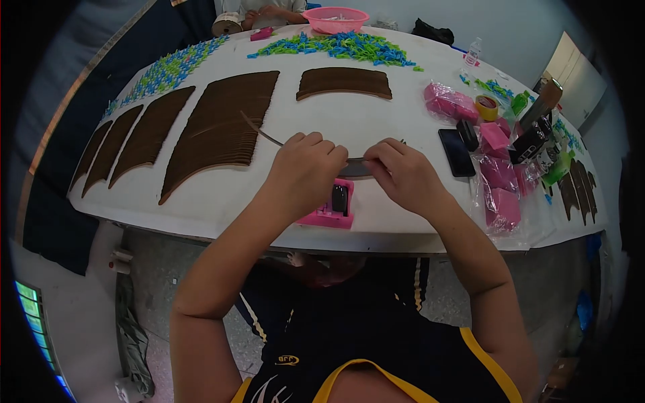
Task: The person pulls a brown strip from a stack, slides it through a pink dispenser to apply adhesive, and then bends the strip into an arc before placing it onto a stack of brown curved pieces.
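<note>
My left hand [309,168] is closed round a thin, curved brown strip [259,131], whose free end sticks out to the upper left. Fingers of my right hand [403,173] pinch a greyish band [356,168] that spans the gap between both hands; it looks like part of the same strip, though my fingers hide the join. Just below my hands, a pink block [329,218] holds a small black piece [340,199]. To the left lie broad rows of similar brown strips [222,114], and another row [344,83] lies beyond my hands.
Blue and green small pieces [342,47] are heaped at the back beside a pink basket [336,20]. A phone [457,153], pink packs [500,171], yellow tape [486,105] and a bottle [474,51] crowd the right. Another person's hands [265,13] show across the table.
</note>
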`<act>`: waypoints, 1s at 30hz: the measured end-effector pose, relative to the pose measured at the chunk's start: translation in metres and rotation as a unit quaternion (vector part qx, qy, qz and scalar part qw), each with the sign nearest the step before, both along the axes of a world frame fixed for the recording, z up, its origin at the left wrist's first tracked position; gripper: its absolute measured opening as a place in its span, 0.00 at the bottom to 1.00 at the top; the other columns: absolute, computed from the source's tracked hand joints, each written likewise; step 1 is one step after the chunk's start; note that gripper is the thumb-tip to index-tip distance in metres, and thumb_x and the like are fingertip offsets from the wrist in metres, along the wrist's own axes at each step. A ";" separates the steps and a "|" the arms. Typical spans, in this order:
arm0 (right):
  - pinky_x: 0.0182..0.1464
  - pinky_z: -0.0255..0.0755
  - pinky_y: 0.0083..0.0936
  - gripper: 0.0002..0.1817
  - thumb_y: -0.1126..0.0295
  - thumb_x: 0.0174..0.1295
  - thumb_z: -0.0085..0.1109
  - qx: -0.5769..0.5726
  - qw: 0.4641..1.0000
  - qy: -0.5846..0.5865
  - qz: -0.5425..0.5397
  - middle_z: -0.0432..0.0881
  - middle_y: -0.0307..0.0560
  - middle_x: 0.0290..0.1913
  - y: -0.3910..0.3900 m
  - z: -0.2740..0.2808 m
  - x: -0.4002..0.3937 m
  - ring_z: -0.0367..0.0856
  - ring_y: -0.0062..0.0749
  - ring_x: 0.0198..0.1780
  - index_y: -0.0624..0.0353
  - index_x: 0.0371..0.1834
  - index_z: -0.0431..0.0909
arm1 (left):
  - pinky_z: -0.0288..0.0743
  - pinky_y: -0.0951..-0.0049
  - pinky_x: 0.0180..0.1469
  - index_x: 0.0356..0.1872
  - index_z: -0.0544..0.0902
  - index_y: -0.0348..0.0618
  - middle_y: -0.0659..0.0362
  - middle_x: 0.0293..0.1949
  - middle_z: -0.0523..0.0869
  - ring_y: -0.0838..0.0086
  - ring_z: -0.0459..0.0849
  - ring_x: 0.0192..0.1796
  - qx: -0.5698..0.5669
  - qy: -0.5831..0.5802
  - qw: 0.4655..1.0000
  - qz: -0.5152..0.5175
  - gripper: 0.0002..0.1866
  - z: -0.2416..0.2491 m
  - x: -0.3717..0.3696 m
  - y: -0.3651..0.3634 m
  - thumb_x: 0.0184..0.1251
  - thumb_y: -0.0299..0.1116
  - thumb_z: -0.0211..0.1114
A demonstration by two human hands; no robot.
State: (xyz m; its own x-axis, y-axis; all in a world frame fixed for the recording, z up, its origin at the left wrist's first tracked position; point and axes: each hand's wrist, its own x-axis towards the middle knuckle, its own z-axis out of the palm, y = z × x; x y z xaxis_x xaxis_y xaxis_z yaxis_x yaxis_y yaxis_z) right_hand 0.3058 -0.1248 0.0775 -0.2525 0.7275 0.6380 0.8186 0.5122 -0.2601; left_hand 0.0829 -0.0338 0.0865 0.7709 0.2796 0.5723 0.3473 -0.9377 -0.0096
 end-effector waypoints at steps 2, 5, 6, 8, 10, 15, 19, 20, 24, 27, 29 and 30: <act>0.37 0.81 0.37 0.05 0.76 0.67 0.68 -0.033 0.999 0.035 -0.004 0.84 0.47 0.39 -0.009 -0.006 0.010 0.86 0.46 0.36 0.59 0.43 0.81 | 0.80 0.57 0.48 0.32 0.83 0.42 0.57 0.30 0.86 0.60 0.85 0.40 -0.007 0.028 1.000 0.013 0.06 0.002 -0.011 0.002 0.64 0.29 0.72; 0.38 0.81 0.36 0.05 0.76 0.68 0.68 -0.064 0.995 0.069 -0.024 0.84 0.47 0.39 -0.016 -0.013 0.014 0.86 0.45 0.36 0.61 0.43 0.82 | 0.81 0.59 0.44 0.32 0.84 0.42 0.56 0.30 0.86 0.59 0.86 0.38 -0.010 0.055 0.998 0.014 0.05 0.007 -0.021 0.008 0.64 0.29 0.72; 0.38 0.82 0.35 0.05 0.76 0.68 0.69 -0.075 0.994 0.074 -0.021 0.84 0.47 0.38 -0.015 -0.014 0.013 0.86 0.44 0.36 0.61 0.42 0.83 | 0.81 0.60 0.43 0.32 0.84 0.43 0.56 0.30 0.86 0.60 0.87 0.38 -0.001 0.072 0.997 0.011 0.02 0.009 -0.022 0.009 0.61 0.26 0.70; 0.39 0.82 0.34 0.04 0.76 0.68 0.69 -0.094 0.992 0.080 -0.020 0.84 0.48 0.37 -0.014 -0.017 0.007 0.86 0.43 0.36 0.61 0.42 0.84 | 0.82 0.62 0.41 0.32 0.84 0.44 0.56 0.30 0.86 0.60 0.87 0.38 0.000 0.090 0.996 0.005 0.03 0.014 -0.019 0.008 0.57 0.23 0.67; 0.40 0.82 0.33 0.04 0.76 0.68 0.69 -0.098 0.990 0.098 -0.003 0.85 0.48 0.37 -0.009 -0.020 -0.001 0.86 0.41 0.37 0.60 0.43 0.85 | 0.83 0.62 0.42 0.31 0.84 0.44 0.57 0.31 0.87 0.61 0.89 0.39 0.015 0.096 0.995 -0.017 0.02 0.020 -0.014 0.005 0.59 0.24 0.69; 0.41 0.82 0.33 0.05 0.76 0.67 0.69 -0.145 0.980 0.137 0.025 0.86 0.47 0.37 -0.002 -0.027 -0.014 0.86 0.39 0.38 0.59 0.44 0.85 | 0.82 0.63 0.42 0.31 0.85 0.45 0.58 0.32 0.88 0.62 0.91 0.40 0.052 0.141 0.988 -0.031 0.02 0.029 -0.012 0.005 0.60 0.26 0.71; 0.37 0.80 0.28 0.07 0.79 0.66 0.70 -0.159 0.976 0.133 0.069 0.87 0.44 0.37 0.006 -0.038 -0.014 0.86 0.32 0.36 0.61 0.45 0.85 | 0.81 0.65 0.45 0.30 0.88 0.48 0.60 0.31 0.89 0.65 0.90 0.42 0.080 0.180 0.979 -0.051 0.02 0.040 -0.012 0.005 0.60 0.26 0.72; 0.37 0.80 0.28 0.07 0.79 0.66 0.70 -0.162 0.975 0.134 0.070 0.87 0.44 0.37 0.007 -0.039 -0.015 0.86 0.32 0.36 0.61 0.45 0.85 | 0.81 0.65 0.45 0.30 0.88 0.48 0.60 0.31 0.89 0.65 0.90 0.42 0.077 0.181 0.979 -0.050 0.02 0.042 -0.012 0.005 0.60 0.26 0.72; 0.38 0.80 0.29 0.07 0.79 0.65 0.70 -0.165 0.976 0.118 0.079 0.89 0.45 0.37 0.012 -0.046 -0.018 0.88 0.33 0.37 0.60 0.45 0.84 | 0.78 0.65 0.52 0.29 0.87 0.48 0.62 0.30 0.87 0.68 0.86 0.45 0.094 0.229 0.968 -0.049 0.02 0.051 -0.009 0.002 0.58 0.26 0.71; 0.38 0.81 0.29 0.08 0.78 0.64 0.71 -0.165 0.975 0.124 0.087 0.89 0.45 0.37 0.014 -0.048 -0.022 0.90 0.33 0.38 0.61 0.45 0.84 | 0.77 0.66 0.53 0.27 0.88 0.49 0.63 0.30 0.87 0.69 0.85 0.45 0.106 0.243 0.963 -0.041 0.03 0.051 -0.008 0.001 0.59 0.27 0.71; 0.38 0.81 0.29 0.08 0.78 0.64 0.72 -0.172 0.972 0.130 0.091 0.89 0.45 0.37 0.016 -0.049 -0.025 0.90 0.33 0.38 0.61 0.44 0.84 | 0.77 0.66 0.53 0.26 0.88 0.49 0.63 0.29 0.87 0.69 0.85 0.45 0.112 0.243 0.963 -0.040 0.04 0.051 -0.007 0.000 0.59 0.27 0.71; 0.38 0.82 0.29 0.08 0.77 0.64 0.72 -0.173 0.973 0.127 0.082 0.90 0.45 0.37 0.016 -0.050 -0.026 0.90 0.32 0.38 0.61 0.44 0.84 | 0.77 0.66 0.53 0.26 0.88 0.51 0.64 0.29 0.87 0.70 0.85 0.45 0.121 0.249 0.960 -0.039 0.05 0.051 -0.007 -0.001 0.60 0.27 0.71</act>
